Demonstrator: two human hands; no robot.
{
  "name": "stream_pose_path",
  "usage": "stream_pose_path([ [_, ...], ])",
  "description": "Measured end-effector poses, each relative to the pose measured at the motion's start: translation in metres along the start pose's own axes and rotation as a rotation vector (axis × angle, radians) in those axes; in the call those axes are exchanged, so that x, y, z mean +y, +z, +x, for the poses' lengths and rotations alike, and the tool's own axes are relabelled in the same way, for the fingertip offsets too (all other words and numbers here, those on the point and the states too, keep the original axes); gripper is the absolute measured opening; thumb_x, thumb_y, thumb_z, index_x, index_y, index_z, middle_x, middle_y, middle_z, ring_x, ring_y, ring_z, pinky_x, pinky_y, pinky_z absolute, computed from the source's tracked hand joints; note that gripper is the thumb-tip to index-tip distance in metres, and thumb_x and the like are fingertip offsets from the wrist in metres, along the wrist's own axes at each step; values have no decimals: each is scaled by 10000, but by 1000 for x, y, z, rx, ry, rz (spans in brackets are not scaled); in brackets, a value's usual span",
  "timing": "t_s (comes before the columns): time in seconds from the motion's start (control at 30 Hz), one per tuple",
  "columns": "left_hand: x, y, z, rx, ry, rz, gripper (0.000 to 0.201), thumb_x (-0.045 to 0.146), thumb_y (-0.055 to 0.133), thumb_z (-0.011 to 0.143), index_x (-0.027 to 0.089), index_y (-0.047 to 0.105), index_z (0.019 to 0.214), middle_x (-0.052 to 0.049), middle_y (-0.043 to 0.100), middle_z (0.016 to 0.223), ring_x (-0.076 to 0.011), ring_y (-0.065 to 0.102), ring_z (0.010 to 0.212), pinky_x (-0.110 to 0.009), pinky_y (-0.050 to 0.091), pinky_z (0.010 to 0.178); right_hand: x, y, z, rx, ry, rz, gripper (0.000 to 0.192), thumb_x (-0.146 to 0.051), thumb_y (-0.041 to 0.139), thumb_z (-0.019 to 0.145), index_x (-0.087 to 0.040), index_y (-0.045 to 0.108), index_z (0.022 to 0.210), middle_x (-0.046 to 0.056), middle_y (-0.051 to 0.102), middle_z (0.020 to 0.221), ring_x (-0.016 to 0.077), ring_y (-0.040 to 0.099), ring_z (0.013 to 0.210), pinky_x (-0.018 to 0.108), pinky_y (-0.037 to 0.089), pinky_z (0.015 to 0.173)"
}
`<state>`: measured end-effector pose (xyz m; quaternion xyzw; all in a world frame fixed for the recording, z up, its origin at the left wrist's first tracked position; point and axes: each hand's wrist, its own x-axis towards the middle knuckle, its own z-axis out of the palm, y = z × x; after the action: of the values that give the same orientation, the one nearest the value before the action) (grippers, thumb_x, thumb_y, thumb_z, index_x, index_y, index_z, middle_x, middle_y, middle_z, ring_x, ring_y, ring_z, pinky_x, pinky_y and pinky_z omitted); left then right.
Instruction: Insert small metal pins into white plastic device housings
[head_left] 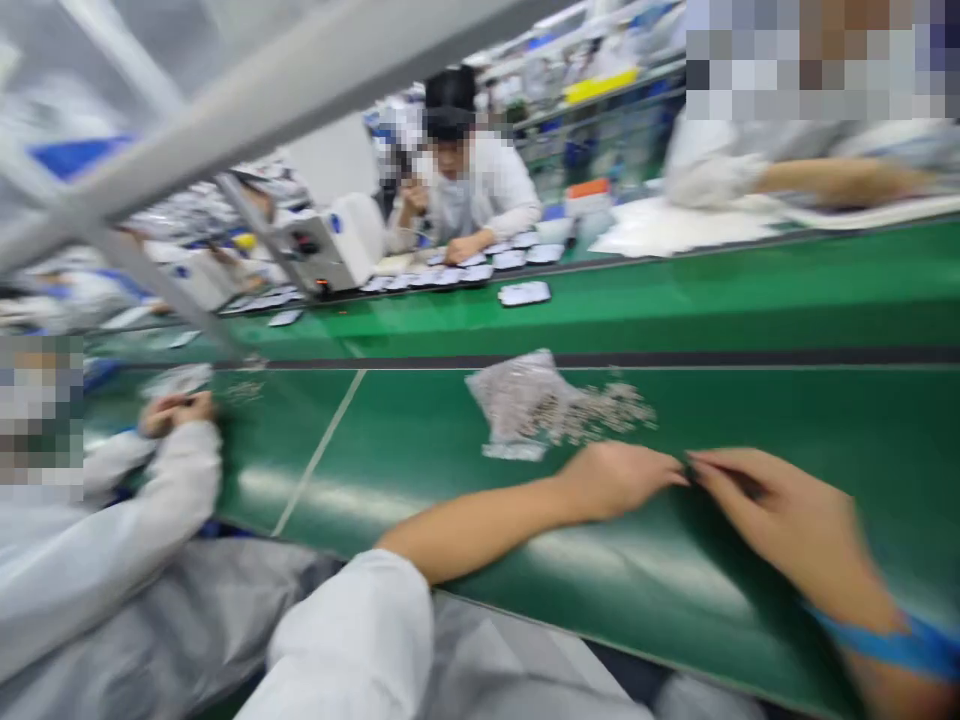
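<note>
Over the green work surface, my left hand and my right hand meet fingertip to fingertip. Between them is a small dark piece, too small and blurred to name. Both hands are closed in a pinch on it. A blue band circles my right wrist. Just beyond my left hand, a clear plastic bag lies on the surface with many small metallic-looking parts spilled from its right side.
At left, a co-worker's hands work beside another plastic bag. Across a dark strip, a person in white handles flat white-topped pieces. A grey metal beam crosses the upper left.
</note>
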<state>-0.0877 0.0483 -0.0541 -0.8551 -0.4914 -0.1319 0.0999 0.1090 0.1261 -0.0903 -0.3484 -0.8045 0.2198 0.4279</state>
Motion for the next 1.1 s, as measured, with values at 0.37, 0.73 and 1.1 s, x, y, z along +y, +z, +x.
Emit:
stream_pose_path([
  [0.37,-24,20,9,457,32,-370,224,279,510,1041,173,707,1041,-49,765,887,-171,715,706,-262,557,707,-19,-7,24,-73,238,145,80,-160,736,879,-154,771,951,42,758,915,114,668,742,228,522,740],
  [0.73,-26,18,5,337,3,-406,295,432,490,1062,223,690,1009,30,760,754,-166,733,657,-249,564,620,-26,-10,25,-113,124,37,92,-193,689,947,-173,738,873,29,730,872,141,652,817,247,478,798],
  [1.1,-21,17,4,411,88,-302,192,285,525,1051,188,683,1000,-38,753,901,-185,711,789,-301,566,776,-24,-6,22,-35,171,197,38,-181,740,868,-161,766,848,25,717,821,120,627,715,234,484,705],
])
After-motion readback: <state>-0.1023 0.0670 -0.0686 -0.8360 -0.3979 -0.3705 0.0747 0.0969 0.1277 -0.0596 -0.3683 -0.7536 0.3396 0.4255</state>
